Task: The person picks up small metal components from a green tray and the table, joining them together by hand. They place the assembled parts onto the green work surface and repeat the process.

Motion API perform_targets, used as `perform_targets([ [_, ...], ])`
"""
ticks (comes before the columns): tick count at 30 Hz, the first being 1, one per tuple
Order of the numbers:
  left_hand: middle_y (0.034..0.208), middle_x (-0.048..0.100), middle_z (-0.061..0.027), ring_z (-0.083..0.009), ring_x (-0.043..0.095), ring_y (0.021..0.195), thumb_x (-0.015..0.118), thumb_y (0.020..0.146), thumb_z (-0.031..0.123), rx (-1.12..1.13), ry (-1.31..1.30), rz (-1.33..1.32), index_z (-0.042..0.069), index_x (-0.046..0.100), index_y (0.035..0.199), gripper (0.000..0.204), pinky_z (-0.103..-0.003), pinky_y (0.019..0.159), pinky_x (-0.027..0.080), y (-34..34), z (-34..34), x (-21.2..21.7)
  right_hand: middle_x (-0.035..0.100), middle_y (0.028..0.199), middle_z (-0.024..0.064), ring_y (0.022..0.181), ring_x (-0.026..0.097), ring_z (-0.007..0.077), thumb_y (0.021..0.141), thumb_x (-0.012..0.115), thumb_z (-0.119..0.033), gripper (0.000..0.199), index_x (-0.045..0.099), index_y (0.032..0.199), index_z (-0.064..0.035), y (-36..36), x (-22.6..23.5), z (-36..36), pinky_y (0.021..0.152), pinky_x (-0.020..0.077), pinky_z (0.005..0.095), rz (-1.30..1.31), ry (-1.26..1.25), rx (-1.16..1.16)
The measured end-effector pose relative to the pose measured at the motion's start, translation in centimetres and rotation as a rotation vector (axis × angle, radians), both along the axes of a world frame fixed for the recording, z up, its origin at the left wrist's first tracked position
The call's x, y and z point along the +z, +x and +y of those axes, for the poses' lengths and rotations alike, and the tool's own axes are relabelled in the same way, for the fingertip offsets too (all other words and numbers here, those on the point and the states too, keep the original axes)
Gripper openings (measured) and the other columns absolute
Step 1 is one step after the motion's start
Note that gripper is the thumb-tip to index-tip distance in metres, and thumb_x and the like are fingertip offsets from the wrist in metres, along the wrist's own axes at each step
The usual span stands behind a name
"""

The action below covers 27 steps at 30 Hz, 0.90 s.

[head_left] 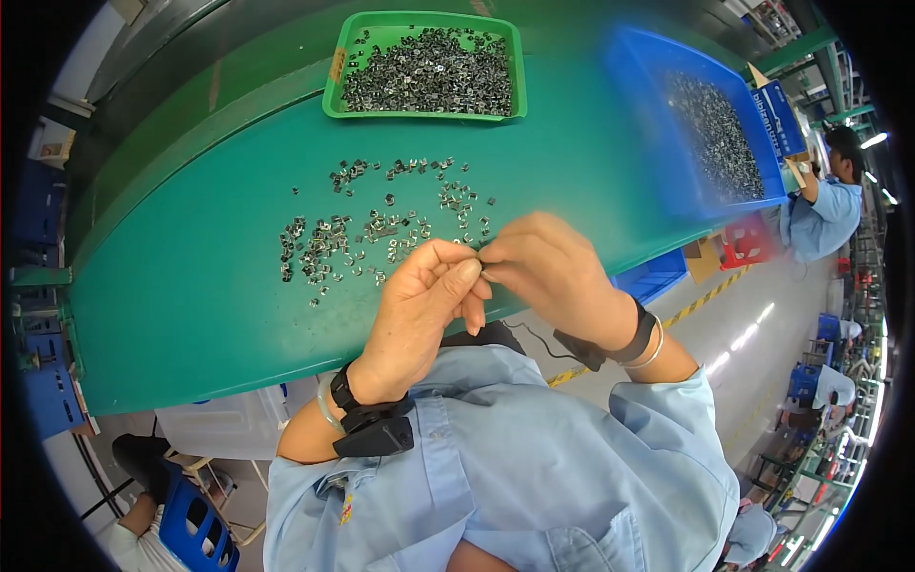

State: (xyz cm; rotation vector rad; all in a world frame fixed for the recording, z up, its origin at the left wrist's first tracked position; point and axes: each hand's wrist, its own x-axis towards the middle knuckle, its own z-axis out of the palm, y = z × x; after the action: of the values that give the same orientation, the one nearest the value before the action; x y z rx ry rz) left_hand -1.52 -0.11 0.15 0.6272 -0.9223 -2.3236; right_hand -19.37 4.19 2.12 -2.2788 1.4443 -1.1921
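Note:
Over the front edge of the green tabletop (219, 353), my left hand (419, 296) and my right hand (553, 267) meet fingertip to fingertip. Both are closed in a pinch. A tiny dark bit shows where the fingertips come together, but the fingers hide most of it and its kind cannot be made out. Just beyond my hands lie loose small black and silver metal parts (329, 238), scattered in uneven clusters. Some of them lie close to my left fingers. A few more parts (457, 197) are spread farther back.
A green tray (519, 86) heaped with similar small parts stands at the back. To the right is a large blue bin (648, 124) holding many parts. Under the table's right edge sit a blue crate (658, 276) and a red crate (746, 240). A co-worker (824, 214) is at far right.

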Motion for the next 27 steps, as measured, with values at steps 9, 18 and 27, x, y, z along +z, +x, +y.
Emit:
perform_targets([
  [9,0.082,0.061,-0.0089,-0.0143,0.057,0.061,0.052,0.094,0.015,0.011,0.058,-0.007,0.002,0.052,0.104,0.016,-0.026,0.053,0.046,0.5,0.1,0.2,0.06,0.083,0.0056,0.075,0.059,0.0221,0.072,0.07,-0.001,0.021,0.061,0.09,-0.0056,0.8,-0.6,0.5,0.063,0.0475,0.0321,-0.11,0.075,-0.02],
  [18,0.082,0.061,-0.0089,-0.0142,0.057,0.06,0.052,0.094,0.015,-0.007,0.069,0.009,0.002,0.052,0.104,0.016,-0.027,0.053,0.046,1.0,0.4,0.1,0.06,0.083,0.0077,0.073,0.059,0.0221,0.07,0.071,0.003,0.022,0.061,0.088,-0.004,1.4,-0.3,0.6,0.061,0.0476,0.031,-0.21,0.088,-0.029],
  [27,0.081,0.061,-0.0091,-0.0143,0.057,0.059,0.051,0.094,0.014,0.037,-0.013,-0.029,0.002,0.052,0.103,0.015,-0.026,0.052,0.047,1.1,0.6,0.2,0.06,0.082,0.008,0.073,0.059,0.0219,0.069,0.071,0.004,0.023,0.061,0.088,-0.0036,1.6,-0.7,0.6,0.06,0.0478,0.0304,-0.202,0.015,-0.031],
])
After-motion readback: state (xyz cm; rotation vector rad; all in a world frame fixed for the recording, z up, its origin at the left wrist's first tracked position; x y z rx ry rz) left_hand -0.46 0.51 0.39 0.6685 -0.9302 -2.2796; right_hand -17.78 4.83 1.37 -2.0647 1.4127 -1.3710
